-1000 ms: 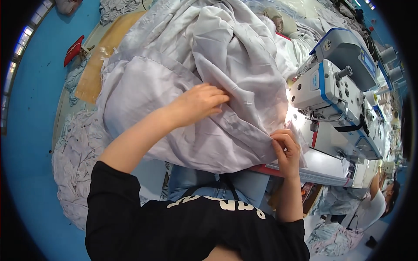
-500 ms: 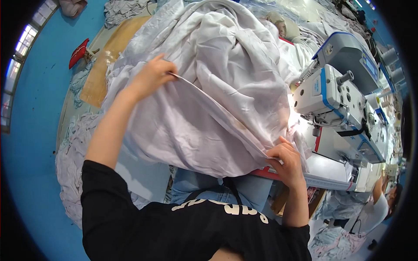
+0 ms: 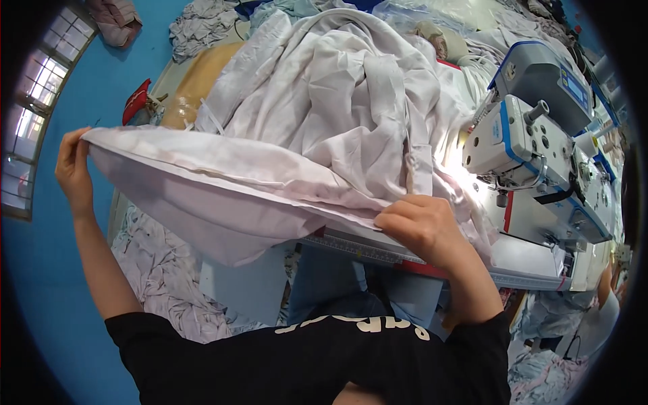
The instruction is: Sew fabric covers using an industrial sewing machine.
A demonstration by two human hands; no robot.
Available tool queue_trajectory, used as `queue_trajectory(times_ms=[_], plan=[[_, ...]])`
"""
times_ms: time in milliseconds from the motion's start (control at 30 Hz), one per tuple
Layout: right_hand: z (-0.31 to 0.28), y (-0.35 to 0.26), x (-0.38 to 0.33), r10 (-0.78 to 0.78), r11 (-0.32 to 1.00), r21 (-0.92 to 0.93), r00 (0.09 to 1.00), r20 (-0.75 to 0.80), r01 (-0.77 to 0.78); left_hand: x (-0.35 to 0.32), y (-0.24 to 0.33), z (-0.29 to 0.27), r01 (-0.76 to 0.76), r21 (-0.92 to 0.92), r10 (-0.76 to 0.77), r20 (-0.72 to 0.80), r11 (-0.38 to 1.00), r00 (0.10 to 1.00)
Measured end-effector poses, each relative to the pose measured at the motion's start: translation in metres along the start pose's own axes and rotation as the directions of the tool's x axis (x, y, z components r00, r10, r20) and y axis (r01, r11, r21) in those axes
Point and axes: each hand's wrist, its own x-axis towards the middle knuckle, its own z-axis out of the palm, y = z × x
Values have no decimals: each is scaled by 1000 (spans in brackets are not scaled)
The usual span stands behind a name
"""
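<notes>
Across the front of the bench (image 3: pixel 536 260), a large pale cloth (image 3: pixel 223 158) lies heaped, its near part lifted and stretched between two hands. Half a second ago the left hand was over the middle of the heap; now it is far out to the left, and the cloth's long edge runs nearly straight from it to the right hand (image 3: pixel 425 226). The fingers of the left hand (image 3: pixel 75 172) are closed in a pinch on the far corner; the right hand's fingers are closed on the edge, near the sewing machine (image 3: pixel 526 145). So the edge now looks spread rather than bunched, while the rest stays gathered behind it in loose folds.
</notes>
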Motion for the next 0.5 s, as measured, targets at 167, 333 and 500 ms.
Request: queue_trajectory(times_ms=[167,333,500], plan=[[17,-5,14,12,999,31,999,52,-14,-12,-15,-53,-59,78,74,-203,995,976],[27,13,35,-104,987,146,961,257,68,-11,-23,-76,5,167,48,-317,986,947],[21,6,49,-264,964,-11,954,-139,265,-27,-38,-105,49,177,24,-389,983,921]])
